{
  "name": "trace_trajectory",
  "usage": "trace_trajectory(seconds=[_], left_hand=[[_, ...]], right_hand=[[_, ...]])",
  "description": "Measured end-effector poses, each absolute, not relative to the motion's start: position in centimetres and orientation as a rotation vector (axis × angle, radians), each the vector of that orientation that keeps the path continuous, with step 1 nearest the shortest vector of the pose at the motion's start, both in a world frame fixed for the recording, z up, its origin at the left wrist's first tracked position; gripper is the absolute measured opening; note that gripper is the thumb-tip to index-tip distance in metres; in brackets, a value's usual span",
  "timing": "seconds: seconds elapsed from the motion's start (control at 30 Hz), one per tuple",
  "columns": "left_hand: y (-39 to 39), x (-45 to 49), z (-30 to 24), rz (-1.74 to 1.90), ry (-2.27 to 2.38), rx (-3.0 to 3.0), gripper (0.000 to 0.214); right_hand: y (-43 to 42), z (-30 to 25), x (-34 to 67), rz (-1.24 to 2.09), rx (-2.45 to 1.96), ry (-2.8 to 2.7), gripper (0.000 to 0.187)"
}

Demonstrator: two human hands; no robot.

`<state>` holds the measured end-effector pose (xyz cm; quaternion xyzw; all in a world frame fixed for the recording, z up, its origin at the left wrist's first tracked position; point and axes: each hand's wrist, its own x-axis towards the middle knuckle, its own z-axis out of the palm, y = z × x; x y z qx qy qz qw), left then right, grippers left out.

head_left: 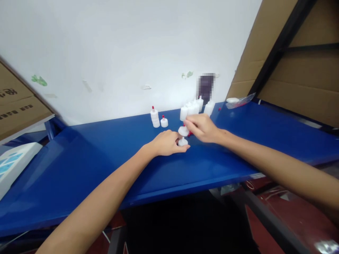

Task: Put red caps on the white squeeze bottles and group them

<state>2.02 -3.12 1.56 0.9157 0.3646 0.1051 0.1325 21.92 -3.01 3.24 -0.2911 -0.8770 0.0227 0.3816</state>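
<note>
My left hand [167, 143] is low over the blue table, its thumb and fingers curled around a small white nozzle bottle [182, 142]. My right hand [202, 127] pinches a white nozzle cap [183, 131] with a red tip, just above that bottle. Whether the two white pieces touch is hard to tell. Several loose red tips [190, 134] lie under my right hand, partly hidden. Behind it stand several white bottles [191, 108] in a cluster. Left of them are a tall ribbed white bottle [155, 118] and a short white bottle [164, 122], both with red tips.
The blue table [111, 148] runs along a white wall [119, 53]. At the far right lies a clear plastic bag [241, 101], with a single red tip [219, 109] near it. A white device [18, 165] sits at the left, below a cardboard box [21, 102].
</note>
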Motion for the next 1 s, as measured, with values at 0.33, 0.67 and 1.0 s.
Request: trace_trajectory(seconds=[0.33, 0.67, 1.0], left_hand=[[-3.2, 2.0, 1.3, 0.341, 1.094, 2.688, 0.048], [-3.3, 2.1, 1.4, 0.345, 1.093, 2.721, 0.048], [-3.2, 1.7, 1.6, 0.363, 1.106, 2.722, 0.049]], right_hand=[[4.7, 8.3, 17.3, -0.163, -1.17, -2.503, 0.033], [5.5, 6.8, 14.7, -0.102, -1.297, -2.494, 0.02], [5.2, 5.9, 16.4, -0.019, -1.281, -2.417, 0.028]])
